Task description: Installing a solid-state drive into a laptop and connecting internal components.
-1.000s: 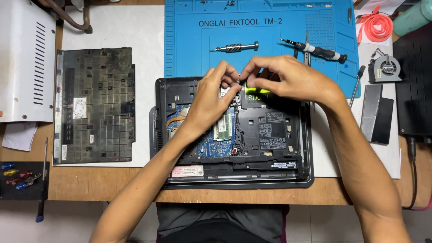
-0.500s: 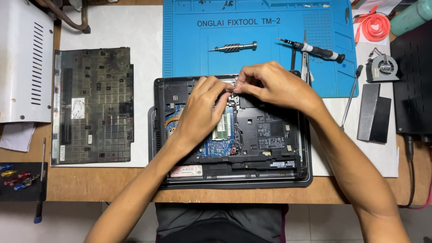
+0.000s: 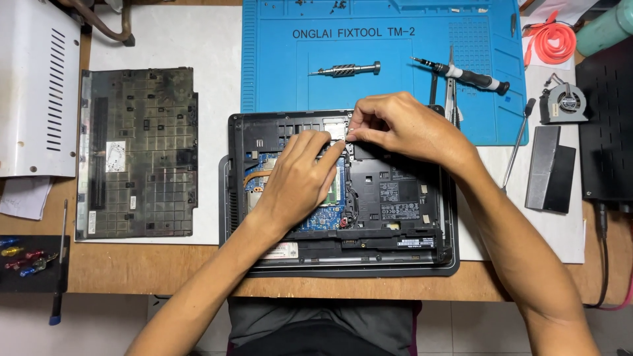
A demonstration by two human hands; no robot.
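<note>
Currently listed: opened laptop [image 3: 402,198], underside up, at the near middle of the wooden desk [image 3: 151,277].

Left hand [image 3: 297,181]: palm down on the circuit board [image 3: 326,214], fingers together, tips reaching the far edge of the opening.

Right hand [image 3: 402,128]: thumb and forefinger pinching a small pale part [image 3: 336,130] at the far rim; what kind of part cannot be told.

Step, as judged: seating or freeing that part. Next move calls for a steady, fine grip.

Nearby: blue work mat [image 3: 277,72] far side, two screwdrivers [image 3: 461,74], removed base cover [image 3: 138,151] left, small fan [image 3: 564,104] right.
</note>
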